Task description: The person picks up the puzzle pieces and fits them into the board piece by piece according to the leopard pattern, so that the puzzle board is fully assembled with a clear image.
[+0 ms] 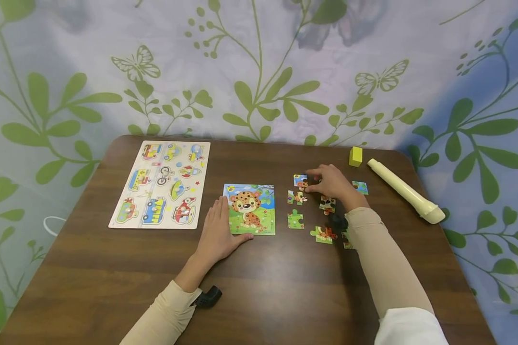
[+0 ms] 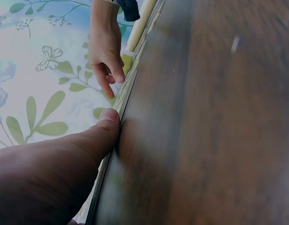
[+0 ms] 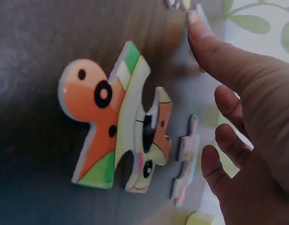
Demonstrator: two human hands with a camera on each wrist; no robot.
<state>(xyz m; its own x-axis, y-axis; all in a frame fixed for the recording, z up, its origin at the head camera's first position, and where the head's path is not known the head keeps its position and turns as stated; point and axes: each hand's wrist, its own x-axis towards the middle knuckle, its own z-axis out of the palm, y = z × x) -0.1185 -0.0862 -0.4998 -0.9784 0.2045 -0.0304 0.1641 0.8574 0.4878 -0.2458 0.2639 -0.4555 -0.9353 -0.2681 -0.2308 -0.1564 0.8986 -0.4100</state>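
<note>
A square leopard picture board [image 1: 252,211] lies on the wooden table. My left hand [image 1: 217,232] is laid along its left side, with the thumb spread along the near edge; the left wrist view shows that thumb [image 2: 100,136] against the board's edge. Loose puzzle pieces lie to the right, with my right hand [image 1: 334,182] over them. Its thumb tip is beside a blue and orange piece [image 1: 300,181]; whether it touches is unclear. The right fingers are bent and apart, holding nothing visible. An orange and green piece [image 3: 95,131] shows large in the right wrist view.
A wooden vehicle puzzle board [image 1: 159,184] lies at the left. A yellow block [image 1: 356,156] and a cream tube [image 1: 406,191] are at the back right. Other pieces include a green one [image 1: 295,219] and a leopard-body one [image 1: 323,235]. A patterned cloth [image 1: 224,67] hangs behind the table.
</note>
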